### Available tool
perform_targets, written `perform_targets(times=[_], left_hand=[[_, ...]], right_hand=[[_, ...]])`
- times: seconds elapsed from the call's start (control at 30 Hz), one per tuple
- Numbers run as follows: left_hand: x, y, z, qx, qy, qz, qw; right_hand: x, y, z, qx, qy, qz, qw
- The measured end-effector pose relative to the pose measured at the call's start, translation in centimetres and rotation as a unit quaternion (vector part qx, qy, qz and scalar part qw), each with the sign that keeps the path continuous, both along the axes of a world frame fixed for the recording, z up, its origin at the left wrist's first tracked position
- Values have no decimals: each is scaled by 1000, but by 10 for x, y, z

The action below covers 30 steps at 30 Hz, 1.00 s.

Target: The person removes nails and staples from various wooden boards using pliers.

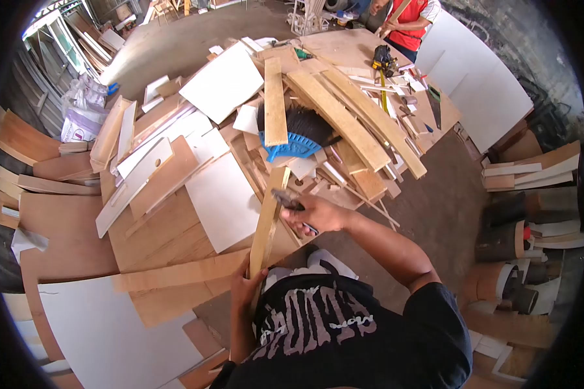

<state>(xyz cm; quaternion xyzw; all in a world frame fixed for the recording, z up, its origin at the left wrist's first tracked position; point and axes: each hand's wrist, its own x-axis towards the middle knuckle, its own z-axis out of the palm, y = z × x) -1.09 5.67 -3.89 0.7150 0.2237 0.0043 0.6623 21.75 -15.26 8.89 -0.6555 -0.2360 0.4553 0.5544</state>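
My left hand [245, 284] is closed around the lower end of a narrow wooden board [265, 227], which stands tilted in front of my body. Its upper end leans by the edge of the cluttered worktable. In my right hand [318, 214] are dark metal pliers [287, 199], their jaws against the board's upper part; whether they grip anything there is too small to see. Just beyond the board lies a blue broom head [293, 146] with black bristles, partly under another wooden plank [275, 97].
Long planks [340, 117] and white panels [224, 84] cover the worktable. A yellow-black tape measure [384, 59] and a handsaw [434, 104] lie at the far right. A person in a red vest [409, 26] stands behind. Curved wood pieces [532, 168] are stacked on the right.
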Motion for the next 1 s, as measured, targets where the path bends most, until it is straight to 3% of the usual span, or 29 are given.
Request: perform_targets(times=[0.17, 0.63, 0.73, 0.83, 0.9, 0.97, 1.0], left_hand=[[-17, 20, -13, -21, -19, -14, 999], [-37, 42, -13, -32, -13, 18, 999], [-33, 44, -23, -24, -14, 16, 999], [-29, 40, -18, -63, 12, 26, 998], [-23, 39, -16, -97, 46, 32, 994], [-17, 41, -28, -76, 16, 3, 997], [-19, 42, -32, -73, 21, 8, 997]], right_hand=[[-11, 4, -7, -10, 67, -140, 988], [-36, 17, -88, -1, 96, -289, 952], [-31, 16, -105, 111, 336, -371, 859], [-31, 14, -113, 23, 365, -440, 820], [-21, 8, -158, -3, 361, -446, 819], [-13, 2, -189, -160, 84, -435, 882], [-2, -8, -233, -178, 14, -414, 892]])
